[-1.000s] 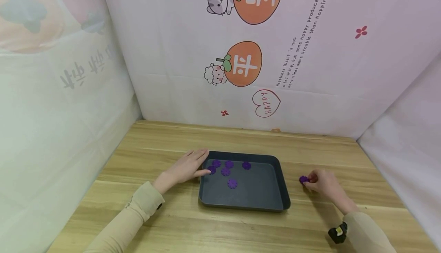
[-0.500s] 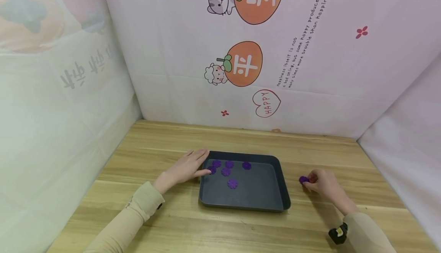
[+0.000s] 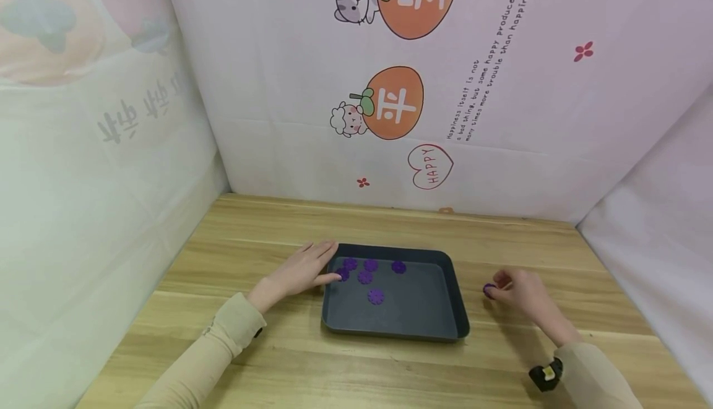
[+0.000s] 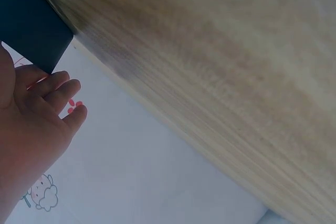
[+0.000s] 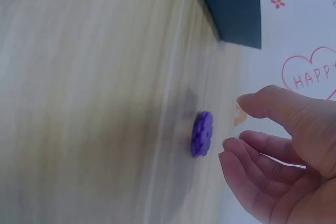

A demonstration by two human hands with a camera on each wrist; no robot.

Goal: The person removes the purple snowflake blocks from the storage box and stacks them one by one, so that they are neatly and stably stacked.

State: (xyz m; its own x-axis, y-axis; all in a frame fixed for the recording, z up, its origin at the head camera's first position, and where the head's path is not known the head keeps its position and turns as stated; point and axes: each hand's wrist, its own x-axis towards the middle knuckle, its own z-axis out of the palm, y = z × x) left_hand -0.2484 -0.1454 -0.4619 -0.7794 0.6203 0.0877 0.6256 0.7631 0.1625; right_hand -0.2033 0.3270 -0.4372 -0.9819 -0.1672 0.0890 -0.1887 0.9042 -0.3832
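Note:
In the head view my left hand (image 3: 303,270) lies along the left side of the dark grey tray (image 3: 423,336). Its fingers reach to the far left corner and its thumb crosses the rim; the left wrist view shows fingertips right at the tray's corner (image 4: 37,24). Purple notched building discs, such as one disc (image 3: 375,296), lie in the tray, several toward its left end. To the right of the tray, my right hand (image 3: 523,291) hovers beside another purple disc (image 5: 202,134). In the right wrist view thumb and fingers stand apart, with a gap to that disc.
The wooden table (image 3: 267,353) carries the tray near its middle. A white printed cloth (image 3: 278,87) hangs behind the table, with more cloth on both sides. A black wrist device (image 3: 546,375) sits at the right sleeve.
My right fingers have let go of the purple disc beside the tray and lifted slightly off it. The left hand and the tray have stayed put.

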